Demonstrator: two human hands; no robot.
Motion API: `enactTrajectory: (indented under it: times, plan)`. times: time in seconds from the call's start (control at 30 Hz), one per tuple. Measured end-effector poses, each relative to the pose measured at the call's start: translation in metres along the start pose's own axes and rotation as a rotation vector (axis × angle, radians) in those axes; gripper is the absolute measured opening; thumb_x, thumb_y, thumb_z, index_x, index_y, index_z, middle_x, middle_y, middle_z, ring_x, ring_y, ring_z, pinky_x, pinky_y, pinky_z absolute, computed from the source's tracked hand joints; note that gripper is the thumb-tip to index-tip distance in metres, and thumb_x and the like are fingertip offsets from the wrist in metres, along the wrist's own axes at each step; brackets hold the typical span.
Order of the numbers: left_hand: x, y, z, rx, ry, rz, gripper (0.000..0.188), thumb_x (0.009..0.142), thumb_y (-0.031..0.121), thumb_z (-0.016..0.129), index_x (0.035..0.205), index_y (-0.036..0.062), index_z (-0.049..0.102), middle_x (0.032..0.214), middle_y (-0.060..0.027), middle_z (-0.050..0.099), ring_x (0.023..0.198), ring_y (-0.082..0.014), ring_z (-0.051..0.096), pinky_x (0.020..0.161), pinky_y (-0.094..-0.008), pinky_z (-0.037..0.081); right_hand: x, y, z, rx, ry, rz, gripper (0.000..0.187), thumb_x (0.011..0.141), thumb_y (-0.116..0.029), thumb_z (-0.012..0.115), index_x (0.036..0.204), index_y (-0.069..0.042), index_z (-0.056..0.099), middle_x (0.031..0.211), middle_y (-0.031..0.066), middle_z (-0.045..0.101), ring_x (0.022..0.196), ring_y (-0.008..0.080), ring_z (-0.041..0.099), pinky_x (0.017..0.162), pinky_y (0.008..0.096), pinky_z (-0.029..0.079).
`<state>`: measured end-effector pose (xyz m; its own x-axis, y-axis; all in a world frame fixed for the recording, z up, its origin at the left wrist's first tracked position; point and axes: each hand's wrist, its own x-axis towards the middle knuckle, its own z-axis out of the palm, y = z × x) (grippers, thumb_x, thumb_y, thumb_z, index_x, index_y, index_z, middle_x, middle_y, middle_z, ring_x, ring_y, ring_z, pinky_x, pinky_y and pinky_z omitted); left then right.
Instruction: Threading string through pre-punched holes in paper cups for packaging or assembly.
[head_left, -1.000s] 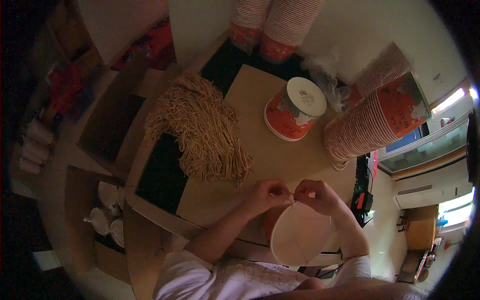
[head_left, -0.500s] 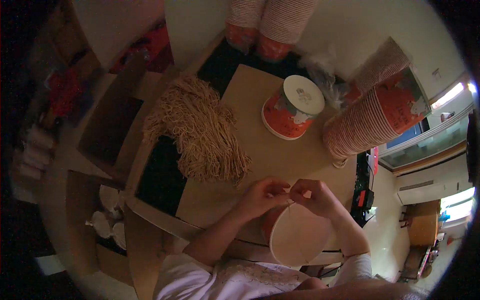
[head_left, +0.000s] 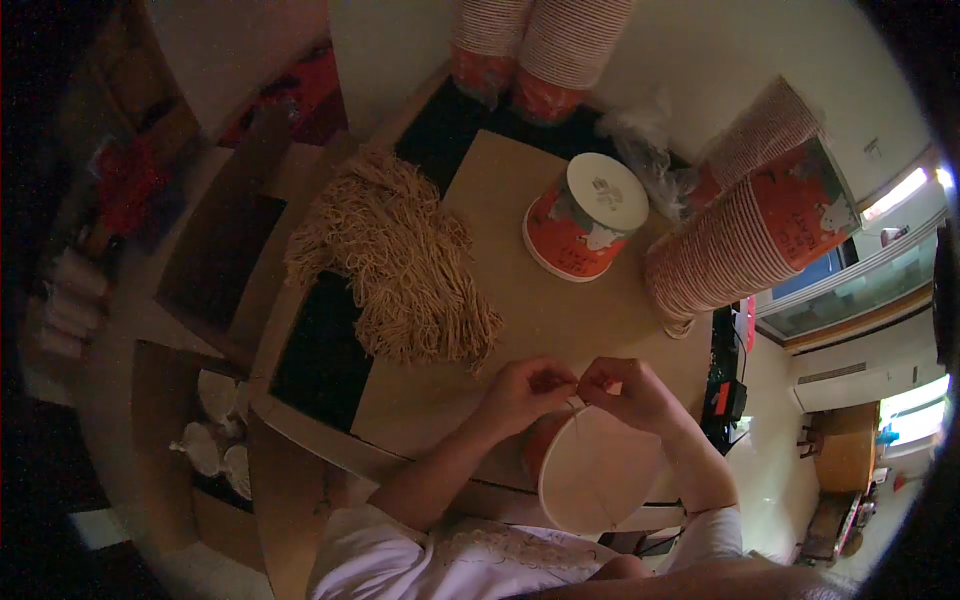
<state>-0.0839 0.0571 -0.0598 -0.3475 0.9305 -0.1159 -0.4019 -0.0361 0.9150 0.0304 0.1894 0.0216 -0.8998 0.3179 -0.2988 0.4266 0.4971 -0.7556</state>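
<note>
At the table's near edge a paper bucket [head_left: 598, 472] lies tilted, its wide white opening facing me and its orange side to the left. Above its rim, my left hand [head_left: 532, 392] and my right hand [head_left: 625, 390] meet fingertip to fingertip, both pinching a thin piece of string [head_left: 574, 404]. The string runs to the rim, and a faint line of it crosses the opening. Fingers hide its ends. Left of my hands lies a big loose bundle of tan strings [head_left: 405, 265].
Another orange bucket [head_left: 572, 240] stands upside down on the cardboard sheet [head_left: 540, 330]. A nested stack of buckets [head_left: 720, 250] leans at right; more stacks [head_left: 570, 50] stand at the back near a clear plastic bag [head_left: 645, 140]. Open cardboard boxes [head_left: 215, 390] sit at lower left.
My fingertips have shifted slightly at the rim, and more of the string shows below them. The bucket has barely moved; everything on the table stays in place.
</note>
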Motion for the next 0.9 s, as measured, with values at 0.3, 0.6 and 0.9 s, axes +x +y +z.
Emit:
enactTrajectory:
  times: [0.3,0.6,0.9]
  plan:
    - [0.0,-0.002,-0.006,0.199,0.03,0.058,0.01,0.076,0.006,0.063,0.085,0.0008,0.059,0.075,-0.0011,0.06,0.07,-0.0053,0.054,0.065,-0.0214,0.046,0.004,0.002,0.0,-0.007,-0.061,0.006,0.016,0.078,-0.02,0.062,0.081,-0.004,0.059,0.07,0.0053,0.059,0.065,0.0133,0.053,0.062,0.029,0.045]
    - [-0.003,0.004,-0.01,0.188,0.034,-0.02,0.012,0.078,0.007,0.062,0.088,0.0005,0.06,0.079,-0.0029,0.062,0.074,-0.0078,0.058,0.067,-0.023,0.048,0.004,0.006,0.005,-0.003,-0.031,0.004,0.011,0.077,-0.014,0.061,0.082,-0.004,0.06,0.07,0.0044,0.059,0.066,0.012,0.054,0.062,0.0275,0.044]
    - [-0.002,-0.002,-0.011,0.174,0.035,-0.024,0.018,0.079,0.01,0.063,0.093,0.0006,0.061,0.083,-0.0039,0.063,0.076,-0.0082,0.058,0.069,-0.0232,0.048,0.005,-0.005,0.003,-0.073,0.024,-0.052,0.009,0.079,-0.012,0.059,0.082,-0.003,0.059,0.071,0.0078,0.059,0.064,0.0162,0.057,0.059,0.0291,0.045]
